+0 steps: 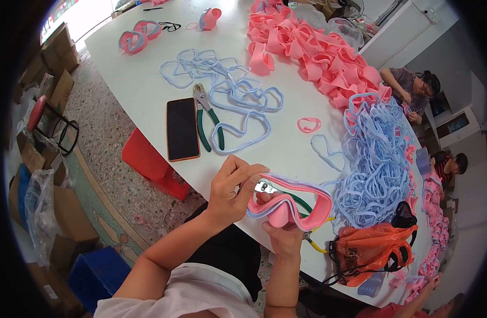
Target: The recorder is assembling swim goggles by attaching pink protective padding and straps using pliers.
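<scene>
A pink swim mask [322, 211] with a nose pocket and a pale-blue rim is held up between my hands at the table's near edge. My left hand [233, 193] pinches its upper left corner between thumb and fingers. Below the nose pocket, my right hand [286, 241] grips the lower edge; some of its fingertips show through the opening. Behind the mask is a plier-like tool with a metal head [264, 186] and a green handle, partly hidden. Yellow handles [318, 247] stick out to the right of my right hand.
On the white table [132, 79] lie a phone [183, 130], green-handled pliers [200, 95] and loose blue rings [243, 143]. Pink mask skirts [307, 47], a blue ring heap [373, 164] and an orange bag [370, 246] are to the right. Other people sit along the far right side.
</scene>
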The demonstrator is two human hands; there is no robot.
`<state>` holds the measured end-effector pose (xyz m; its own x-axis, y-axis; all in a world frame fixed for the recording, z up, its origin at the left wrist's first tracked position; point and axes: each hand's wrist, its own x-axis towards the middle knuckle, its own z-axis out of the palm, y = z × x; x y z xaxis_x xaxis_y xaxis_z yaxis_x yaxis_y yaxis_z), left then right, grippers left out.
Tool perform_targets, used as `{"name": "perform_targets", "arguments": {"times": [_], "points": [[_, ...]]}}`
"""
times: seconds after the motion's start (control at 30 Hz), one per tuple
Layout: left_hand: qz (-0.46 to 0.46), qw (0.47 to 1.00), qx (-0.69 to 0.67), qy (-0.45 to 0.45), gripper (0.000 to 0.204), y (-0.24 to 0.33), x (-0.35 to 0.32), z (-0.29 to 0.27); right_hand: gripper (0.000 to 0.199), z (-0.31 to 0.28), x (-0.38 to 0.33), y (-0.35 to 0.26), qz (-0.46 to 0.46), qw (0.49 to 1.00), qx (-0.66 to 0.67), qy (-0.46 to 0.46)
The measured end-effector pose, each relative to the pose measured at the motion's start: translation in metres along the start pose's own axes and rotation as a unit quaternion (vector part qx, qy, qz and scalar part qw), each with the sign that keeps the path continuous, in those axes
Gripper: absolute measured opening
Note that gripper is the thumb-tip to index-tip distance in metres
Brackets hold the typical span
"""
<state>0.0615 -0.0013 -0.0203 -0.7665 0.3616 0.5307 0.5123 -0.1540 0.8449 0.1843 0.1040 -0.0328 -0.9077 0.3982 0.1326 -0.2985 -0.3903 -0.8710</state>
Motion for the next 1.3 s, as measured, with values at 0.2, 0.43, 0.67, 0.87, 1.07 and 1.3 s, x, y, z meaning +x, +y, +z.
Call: {"name": "perform_targets", "arguments": {"times": [0.2, 0.43, 0.67, 0.87, 1.07, 1.3], "points": [[0.006, 1.000, -0.006, 0.005, 0.017, 0.005, 0.002, 0.003, 0.061, 0.008, -0.005, 0.008, 0.041, 0.996, 0.038, 0.066], [-0.024, 1.000, -0.009, -0.015, 0.017, 0.004, 0.003, -0.004, 0.070, 0.008, -0.008, 0.008, 0.021, 0.993, 0.112, 0.034], [-0.043, 0.999, -0.009, -0.025, 0.016, 0.006, 0.005, -0.008, 0.068, -0.014, -0.009, 0.005, -0.007, 0.975, 0.221, -0.039], [0.037, 0.998, 0.046, -0.019, 0.017, 0.010, 0.012, -0.019, 0.068, -0.030, -0.006, -0.040, -0.097, 0.987, -0.095, 0.087], [0.086, 0.992, 0.042, -0.088, 0.019, 0.018, 0.008, -0.021, 0.022, -0.015, 0.022, -0.097, -0.172, 0.796, -0.580, -0.008], [-0.002, 0.981, 0.017, -0.194, 0.021, 0.032, 0.020, -0.033, 0.018, -0.007, 0.022, -0.099, -0.198, 0.769, -0.606, -0.035]]}}
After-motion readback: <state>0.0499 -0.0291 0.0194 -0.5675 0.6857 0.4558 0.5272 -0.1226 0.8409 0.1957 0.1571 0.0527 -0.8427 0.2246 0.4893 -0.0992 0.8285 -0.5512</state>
